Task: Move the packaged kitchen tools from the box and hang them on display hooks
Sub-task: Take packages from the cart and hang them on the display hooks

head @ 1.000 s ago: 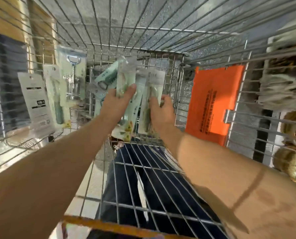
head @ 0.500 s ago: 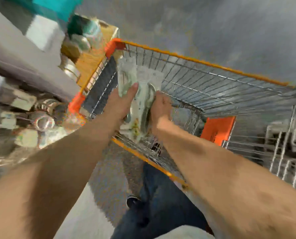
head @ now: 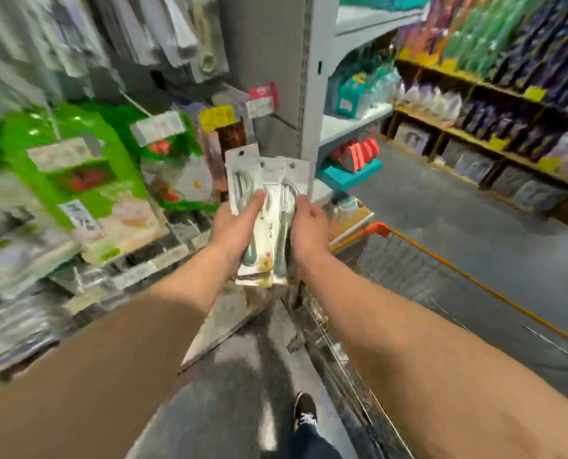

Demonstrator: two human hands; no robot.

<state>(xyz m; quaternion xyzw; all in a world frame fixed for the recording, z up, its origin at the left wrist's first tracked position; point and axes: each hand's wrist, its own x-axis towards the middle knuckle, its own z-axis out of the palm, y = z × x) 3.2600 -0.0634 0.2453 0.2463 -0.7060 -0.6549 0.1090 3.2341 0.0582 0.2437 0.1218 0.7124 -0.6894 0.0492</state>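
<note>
Packaged kitchen tools (head: 271,183), several flat white cards fanned upright, are held between both hands above the floor. Left hand (head: 234,226): closed grip, thumb across the front of the leftmost card. Right hand (head: 309,223): closed grip on the right edge of the fan. An orange-rimmed wire cart (head: 379,228) stands just right of the hands. A grey shelf post (head: 306,77) rises behind the cards, with blurred green packs (head: 77,154) to the left. The grey floor (head: 458,210) runs to yellow-edged shelves (head: 468,134) on the right.

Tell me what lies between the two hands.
In the head view, a fanned bundle of packaged kitchen tools, held by the left hand and right hand.
</note>
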